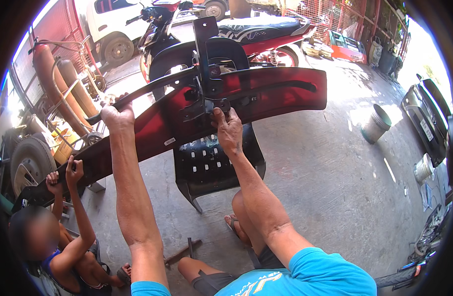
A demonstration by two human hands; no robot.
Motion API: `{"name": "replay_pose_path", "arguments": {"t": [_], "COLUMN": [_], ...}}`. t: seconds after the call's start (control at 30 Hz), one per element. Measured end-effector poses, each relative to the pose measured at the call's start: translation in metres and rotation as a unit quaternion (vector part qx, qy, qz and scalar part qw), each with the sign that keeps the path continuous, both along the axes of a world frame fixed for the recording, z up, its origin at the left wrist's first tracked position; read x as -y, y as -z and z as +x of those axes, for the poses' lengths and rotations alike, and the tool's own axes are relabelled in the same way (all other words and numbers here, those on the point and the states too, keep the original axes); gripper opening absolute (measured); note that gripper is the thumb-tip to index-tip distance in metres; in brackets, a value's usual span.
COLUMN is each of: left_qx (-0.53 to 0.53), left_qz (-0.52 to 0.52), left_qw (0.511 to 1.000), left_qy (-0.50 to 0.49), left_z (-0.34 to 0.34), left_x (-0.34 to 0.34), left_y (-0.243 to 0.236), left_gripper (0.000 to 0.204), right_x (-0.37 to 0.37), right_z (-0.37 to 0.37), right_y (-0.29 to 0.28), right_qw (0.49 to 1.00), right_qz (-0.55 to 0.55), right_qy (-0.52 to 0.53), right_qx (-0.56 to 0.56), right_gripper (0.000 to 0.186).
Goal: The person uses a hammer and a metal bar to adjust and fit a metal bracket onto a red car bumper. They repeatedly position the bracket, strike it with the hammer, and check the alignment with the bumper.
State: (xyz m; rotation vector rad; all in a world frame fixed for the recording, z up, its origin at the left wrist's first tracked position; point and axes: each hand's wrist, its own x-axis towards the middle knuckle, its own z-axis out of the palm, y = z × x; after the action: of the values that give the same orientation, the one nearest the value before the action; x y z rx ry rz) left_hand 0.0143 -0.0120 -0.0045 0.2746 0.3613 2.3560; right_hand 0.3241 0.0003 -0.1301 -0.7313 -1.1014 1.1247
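**A:** Where's the piece sitting, and what are your hands doing?

**B:** You're holding the long, glossy dark red curved panel up in front of you, tilted, its left end lower, above the black slotted metal stand. Your left grip is wrapping, pretty much closed, around the slim black curved bar by the panel's upper edge. Your right grip is pinching the small black metal bracket plate near mid-panel, almost closed; the panel side is hiding some fingers, so I can't tell how firmly.

**A:** Any tips for handling it?

**B:** IMO you're doing best when both wrists are moving together, since a long panel is probably wanting to twist. The helper's hands are sitting at the low end, so you should be calling out each shift. And if that pinch is feeling weak, you're better off getting more fingers behind the plate.
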Motion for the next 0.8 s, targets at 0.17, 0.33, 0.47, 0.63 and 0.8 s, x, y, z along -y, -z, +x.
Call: {"name": "replay_pose_path", "arguments": {"t": [0.17,0.33,0.47,0.63,0.8], "left_qx": [0.025,0.013,0.003,0.0,0.016], "left_qz": [-0.003,0.018,0.006,-0.003,-0.007], "left_qw": [1.0,0.999,1.0,1.0,1.0], "left_qy": [0.013,0.038,0.023,0.01,0.011], "left_z": [-0.002,-0.013,-0.014,-0.019,-0.012], "left_x": [-0.003,-0.004,-0.007,-0.009,-0.011], "left_y": [0.001,0.005,0.005,0.003,0.003], "left_gripper": [0.013,0.016,0.021,0.036,0.035], "right_x": [0.002,0.0,-0.002,-0.001,-0.005], "right_z": [0.005,0.001,0.002,0.001,0.001], "right_y": [-0.004,-0.001,0.002,0.001,0.005], "right_qw": [0.998,1.0,0.999,1.0,1.0], "right_qz": [-0.015,-0.01,-0.009,0.0,0.009], "right_qy": [0.004,-0.004,-0.007,-0.007,-0.011], "right_qx": [0.057,0.026,0.035,0.028,0.018], "right_gripper": [0.042,0.042,0.041,0.042,0.043]}}
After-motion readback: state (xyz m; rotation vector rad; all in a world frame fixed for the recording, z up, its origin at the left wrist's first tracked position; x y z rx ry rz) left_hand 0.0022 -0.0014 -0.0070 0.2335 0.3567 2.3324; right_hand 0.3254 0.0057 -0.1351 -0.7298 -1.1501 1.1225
